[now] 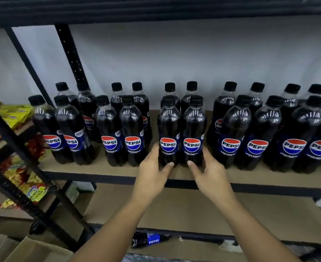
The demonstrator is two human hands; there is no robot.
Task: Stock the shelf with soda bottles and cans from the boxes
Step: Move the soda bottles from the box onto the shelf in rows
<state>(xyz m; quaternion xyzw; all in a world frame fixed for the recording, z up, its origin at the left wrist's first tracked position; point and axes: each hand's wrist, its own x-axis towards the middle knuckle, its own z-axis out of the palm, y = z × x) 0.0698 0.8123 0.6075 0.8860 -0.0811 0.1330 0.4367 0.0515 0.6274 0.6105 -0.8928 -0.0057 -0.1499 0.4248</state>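
Head view, centre of the frame: setting a pair of soda bottles at the front of the shelf board [99,170]. Gripping the left middle bottle [168,133] low on its outer side with the left hand [152,167], thumb laid across the front near the base, other fingers wrapped out of sight behind. Doing the same in mirror on the right middle bottle [192,133] with the right hand [210,171]. Standing both upright, side by side and touching or nearly so, labels facing out, bases apparently down on the board.

Filling, by the look of it, a gap in the front row, between like pairs left and right of centre, with a back row behind. Probably the closing part of a placement — squaring the pair up rather than carrying it.

Next, most likely: loosen both grips, draw the hands straight back toward the bottom of the frame without brushing the neighbouring bottles, since a nudge could topple one in so close a row. Then reach down for more stock — a lying bottle [150,241] at lower centre, a cardboard box [33,250] at lower left, contents hidden. No cans anywhere in sight. Plenty of bare board on the lower shelf [193,208] for later.
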